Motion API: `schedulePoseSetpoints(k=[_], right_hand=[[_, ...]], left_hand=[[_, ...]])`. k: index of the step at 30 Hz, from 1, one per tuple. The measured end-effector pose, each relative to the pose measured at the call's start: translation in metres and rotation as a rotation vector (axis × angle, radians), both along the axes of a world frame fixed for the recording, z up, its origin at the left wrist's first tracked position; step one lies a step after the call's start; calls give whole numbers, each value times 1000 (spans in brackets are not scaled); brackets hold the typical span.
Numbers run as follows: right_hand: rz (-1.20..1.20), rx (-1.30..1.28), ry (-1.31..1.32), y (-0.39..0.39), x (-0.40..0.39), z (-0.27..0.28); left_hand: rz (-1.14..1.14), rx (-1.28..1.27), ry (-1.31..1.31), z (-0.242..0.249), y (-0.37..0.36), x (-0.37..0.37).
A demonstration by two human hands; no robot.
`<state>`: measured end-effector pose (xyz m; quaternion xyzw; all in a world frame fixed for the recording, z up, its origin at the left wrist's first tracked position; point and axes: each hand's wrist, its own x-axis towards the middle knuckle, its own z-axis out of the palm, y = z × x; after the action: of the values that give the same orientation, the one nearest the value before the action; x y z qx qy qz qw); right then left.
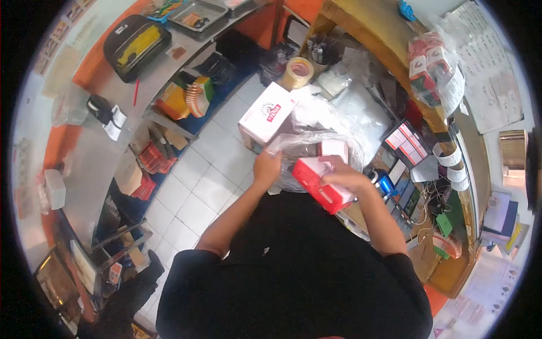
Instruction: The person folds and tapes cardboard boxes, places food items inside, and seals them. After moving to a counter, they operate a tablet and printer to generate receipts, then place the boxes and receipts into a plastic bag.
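The left hand [267,169] pinches the rim of a clear plastic bag [300,139]; the right hand [345,176] grips a red-and-white cardboard box [317,184] beside its opening, another box [333,148] apparently inside, the held one not yet in

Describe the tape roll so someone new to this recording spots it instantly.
Follow the white tiled floor to the white box with the red logo, beyond the left hand. The tape roll is just past that box's far end. Unlike the box and clear plastic bag, it is round and yellowish, with a pinkish centre.
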<state>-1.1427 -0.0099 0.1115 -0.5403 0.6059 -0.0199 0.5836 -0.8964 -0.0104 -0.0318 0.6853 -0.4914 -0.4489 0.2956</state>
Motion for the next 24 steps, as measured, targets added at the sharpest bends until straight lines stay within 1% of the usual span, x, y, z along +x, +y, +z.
schedulePoseSetpoints(k=[3,5,8,9,11,13,14,16,17,19,21,23,24], right_hand=[[-187,-94,76,4,18,-55],[-246,-294,152,-10,36,-102],[-306,-444,460,-16,91,-98],[-277,-523,606,-11,98,-125],[-256,-579,629,-3,98,-136],[-267,-651,697,0,102,-122],[-329,-777,553,-4,101,-114],[-451,-1009,250,-16,98,-88],[-478,-1197,158,-28,117,-52],[-561,-1086,62,-61,153,-55],[-707,-717,377,-97,207,-47],[-756,-476,562,-125,243,-50],[-779,-352,652,-132,248,-48]], left_hand=[[-28,-38,32,20,-2,-4],[-88,-18,73,30,5,-2],[-171,49,41,30,11,5],[-137,-13,76,35,11,5],[-62,-143,149,50,6,4],[-53,-120,88,46,4,8],[-45,-105,57,42,6,11],[-214,30,-12,30,13,18],[-304,100,-48,24,18,21],[-326,13,-39,15,32,17],[-366,-59,-5,6,40,14],[-423,-117,61,-3,42,11],[-397,-205,72,-7,43,10]])
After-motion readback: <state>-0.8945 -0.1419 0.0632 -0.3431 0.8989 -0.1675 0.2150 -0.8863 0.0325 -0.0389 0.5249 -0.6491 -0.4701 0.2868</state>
